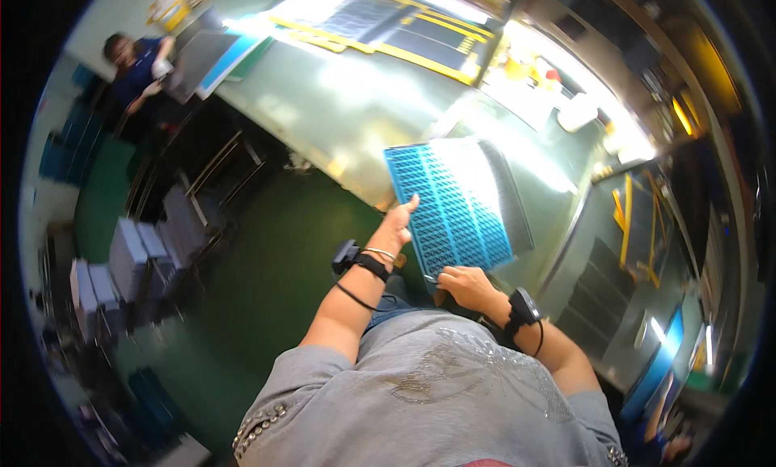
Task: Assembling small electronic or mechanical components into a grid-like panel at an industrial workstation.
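Note:
A blue rectangular panel with a dark grid-like pattern [453,212] lies tilted over the edge of the green work table, its far part washed out by glare. A dark, fine-textured sheet [517,200] shows from under its right side. My left hand [398,222] grips the panel's left edge, thumb on top and fingers hidden beneath. At the near corner, my right hand [469,287] is closed with its fingers bent on the panel's edge. Both wrists wear black strapped devices with cables.
The green table [323,103] stretches to the far left. Yellow-framed dark panels [436,43] lie along its back. A co-worker [137,75] handles a sheet at far left. White stacks [137,253] stand at left. Another person's arm [667,435] shows at lower right, beside a blue panel [659,358].

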{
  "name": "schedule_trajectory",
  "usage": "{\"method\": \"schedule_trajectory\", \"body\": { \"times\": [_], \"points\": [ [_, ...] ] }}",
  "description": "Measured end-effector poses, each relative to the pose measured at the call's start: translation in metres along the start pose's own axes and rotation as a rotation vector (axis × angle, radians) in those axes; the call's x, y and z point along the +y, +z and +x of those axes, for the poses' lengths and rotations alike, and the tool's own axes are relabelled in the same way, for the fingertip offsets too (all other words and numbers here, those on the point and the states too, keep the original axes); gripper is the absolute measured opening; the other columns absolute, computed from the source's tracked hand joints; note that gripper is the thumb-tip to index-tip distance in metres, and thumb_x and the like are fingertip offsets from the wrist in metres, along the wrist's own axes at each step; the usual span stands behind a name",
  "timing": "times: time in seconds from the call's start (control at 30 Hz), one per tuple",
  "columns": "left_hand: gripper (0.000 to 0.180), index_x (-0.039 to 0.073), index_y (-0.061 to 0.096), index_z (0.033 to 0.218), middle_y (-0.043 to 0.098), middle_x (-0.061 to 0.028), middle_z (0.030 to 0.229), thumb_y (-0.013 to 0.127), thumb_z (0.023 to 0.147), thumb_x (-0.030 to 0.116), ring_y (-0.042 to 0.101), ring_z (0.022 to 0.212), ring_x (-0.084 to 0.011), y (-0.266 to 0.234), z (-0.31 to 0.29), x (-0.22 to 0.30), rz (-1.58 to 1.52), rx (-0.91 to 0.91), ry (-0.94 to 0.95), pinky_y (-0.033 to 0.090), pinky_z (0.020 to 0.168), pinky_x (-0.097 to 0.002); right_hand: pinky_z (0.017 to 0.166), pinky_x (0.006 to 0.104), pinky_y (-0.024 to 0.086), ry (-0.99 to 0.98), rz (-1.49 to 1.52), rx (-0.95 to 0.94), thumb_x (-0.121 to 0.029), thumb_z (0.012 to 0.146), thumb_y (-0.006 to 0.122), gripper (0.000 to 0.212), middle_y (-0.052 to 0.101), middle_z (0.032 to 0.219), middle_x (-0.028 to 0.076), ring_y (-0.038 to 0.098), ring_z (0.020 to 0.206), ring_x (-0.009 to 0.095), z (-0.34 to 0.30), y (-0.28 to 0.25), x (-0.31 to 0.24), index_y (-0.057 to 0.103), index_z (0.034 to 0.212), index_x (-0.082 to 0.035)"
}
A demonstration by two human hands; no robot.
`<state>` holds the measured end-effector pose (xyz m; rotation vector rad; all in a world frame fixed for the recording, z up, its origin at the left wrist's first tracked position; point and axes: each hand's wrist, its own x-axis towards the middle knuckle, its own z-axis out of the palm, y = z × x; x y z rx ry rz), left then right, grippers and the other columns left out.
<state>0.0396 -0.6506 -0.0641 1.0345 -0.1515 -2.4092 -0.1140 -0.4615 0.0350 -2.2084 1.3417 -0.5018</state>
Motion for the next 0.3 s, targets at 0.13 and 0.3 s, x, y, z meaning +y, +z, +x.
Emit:
{"method": "schedule_trajectory", "body": {
  "times": [0.13, 0.3],
  "points": [
    [0.083, 0.007, 0.056, 0.132, 0.066, -0.0098, 0.123, 0.050, 0.085, 0.076, 0.063, 0.111, -0.0262, 0.009, -0.036, 0.013, -0.030, -0.292, 0.146, 0.051, 0.098, -0.0471, 0.061, 0.0409, 0.048, 0.220, 0.146, 0.235, -0.014, 0.092, 0.063, 0.014, 0.058, 0.076, 0.012, 0.061, 0.070, 0.031, 0.028, -0.018, -0.016, 0.058, 0.082, -0.005],
    [0.101, 0.009, 0.033, 0.150, 0.056, -0.0109, 0.139, 0.046, 0.083, 0.083, 0.058, 0.120, -0.0246, 0.002, -0.081, 0.018, -0.011, -0.150, 0.223, 0.049, 0.101, -0.0473, 0.060, 0.0398, 0.046, 0.345, 0.251, 0.231, -0.014, 0.098, 0.059, 0.023, 0.058, 0.071, 0.014, 0.059, 0.064, 0.027, 0.090, -0.024, -0.033, 0.056, 0.079, -0.002]
  ]
}}
